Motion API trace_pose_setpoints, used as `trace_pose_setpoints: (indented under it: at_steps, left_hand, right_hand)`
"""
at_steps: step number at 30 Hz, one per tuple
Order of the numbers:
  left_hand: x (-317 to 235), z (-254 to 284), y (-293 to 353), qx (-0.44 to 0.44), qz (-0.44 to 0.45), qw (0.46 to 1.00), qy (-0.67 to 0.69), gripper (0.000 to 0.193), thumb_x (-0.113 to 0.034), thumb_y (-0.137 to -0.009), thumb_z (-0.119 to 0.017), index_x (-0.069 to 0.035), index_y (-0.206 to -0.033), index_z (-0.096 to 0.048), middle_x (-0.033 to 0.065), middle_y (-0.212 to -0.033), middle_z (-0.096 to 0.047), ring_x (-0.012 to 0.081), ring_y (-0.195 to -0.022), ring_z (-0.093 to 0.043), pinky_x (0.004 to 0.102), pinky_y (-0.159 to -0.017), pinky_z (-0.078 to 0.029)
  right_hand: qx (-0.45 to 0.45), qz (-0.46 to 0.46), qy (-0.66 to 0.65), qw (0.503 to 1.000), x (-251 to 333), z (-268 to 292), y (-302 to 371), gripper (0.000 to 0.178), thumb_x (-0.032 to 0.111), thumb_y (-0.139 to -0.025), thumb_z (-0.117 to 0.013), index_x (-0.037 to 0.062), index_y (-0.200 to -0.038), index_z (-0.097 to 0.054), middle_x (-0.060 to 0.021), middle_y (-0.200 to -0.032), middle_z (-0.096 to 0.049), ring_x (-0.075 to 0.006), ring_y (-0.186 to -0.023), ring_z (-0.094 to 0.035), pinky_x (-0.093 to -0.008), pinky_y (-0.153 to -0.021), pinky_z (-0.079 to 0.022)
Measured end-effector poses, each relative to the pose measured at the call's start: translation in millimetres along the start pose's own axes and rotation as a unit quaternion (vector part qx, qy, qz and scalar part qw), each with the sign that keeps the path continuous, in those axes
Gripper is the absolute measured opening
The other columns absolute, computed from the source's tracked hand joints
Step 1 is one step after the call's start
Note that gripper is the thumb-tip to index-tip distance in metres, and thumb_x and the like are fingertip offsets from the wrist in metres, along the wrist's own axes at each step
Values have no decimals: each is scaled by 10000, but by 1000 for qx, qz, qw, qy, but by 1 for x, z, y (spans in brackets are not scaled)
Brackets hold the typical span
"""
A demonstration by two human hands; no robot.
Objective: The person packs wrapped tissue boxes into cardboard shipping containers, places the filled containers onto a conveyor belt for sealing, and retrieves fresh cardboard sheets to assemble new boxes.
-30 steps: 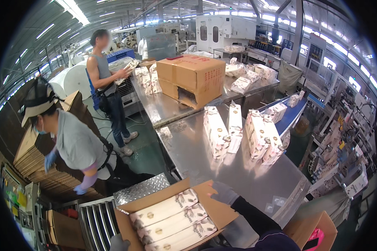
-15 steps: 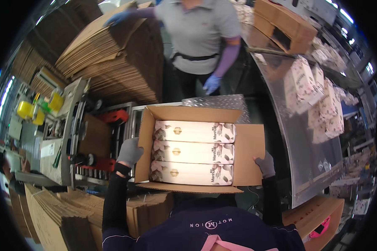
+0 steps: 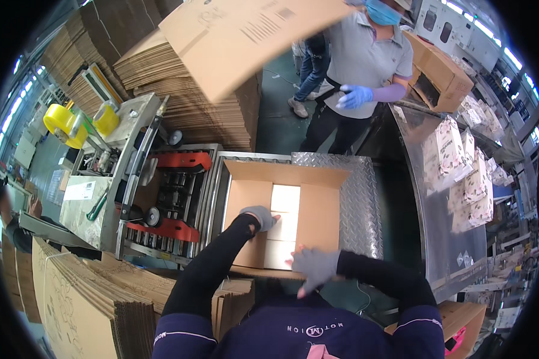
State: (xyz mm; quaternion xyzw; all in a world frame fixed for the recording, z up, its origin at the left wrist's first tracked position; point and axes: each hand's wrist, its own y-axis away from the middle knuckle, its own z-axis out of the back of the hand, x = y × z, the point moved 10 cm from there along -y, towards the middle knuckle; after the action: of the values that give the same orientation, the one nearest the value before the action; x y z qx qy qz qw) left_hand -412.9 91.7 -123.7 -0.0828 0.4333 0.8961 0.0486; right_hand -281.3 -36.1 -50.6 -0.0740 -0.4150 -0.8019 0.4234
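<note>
A cardboard box (image 3: 318, 206) stands in front of me, its left and right flaps folded inward and its far flap (image 3: 293, 173) sticking up. Through the gap between the flaps, white packs (image 3: 281, 231) show in a row. My left hand (image 3: 259, 218), in a grey glove, lies on the left flap with its fingers reaching the flap's inner edge. Over the near right corner of the box is my gloved right hand (image 3: 316, 266), thumb and fingers apart. The near flap is mostly hidden.
Left of the box stands a roller machine with red guides (image 3: 182, 160) and yellow tape rolls (image 3: 66, 124). Cardboard stacks (image 3: 161, 78) rise behind and at lower left. A co-worker (image 3: 365, 66) stands beyond, by a flat carton (image 3: 239, 36). A metal table (image 3: 446, 239) with wrapped packs (image 3: 452, 146) is right.
My hands have left the box's sides and moved onto its top. Both side flaps are now folded over the packs. The co-worker has shifted right, and a flat carton has swung into view.
</note>
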Motion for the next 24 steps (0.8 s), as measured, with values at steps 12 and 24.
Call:
trace_pose_setpoints:
  at_steps: [12,24]
  left_hand:
    - [-1,166,48,-418,56,902,-95,424,-449,-931,-476,-150,-1157,-673,171,-1310,-567,398,-1229,-493,633,-1064,-244]
    - [88,29,29,-538,169,820,95,411,-456,-894,-516,-142,-1143,-610,139,-999,-646,337,-824,-660,495,-707,-502]
  right_hand:
    - [-561,-204,25,802,-143,-1,20,909,567,-863,-573,68,-1531,-210,-239,-1530,-289,-427,-1429,-236,-640,-1106,-184]
    - [-555,28,-707,438,-238,-63,-21,604,209,-1017,-477,2,-1520,-215,-153,-1551,-259,-264,-1374,-337,-392,-1163,-266]
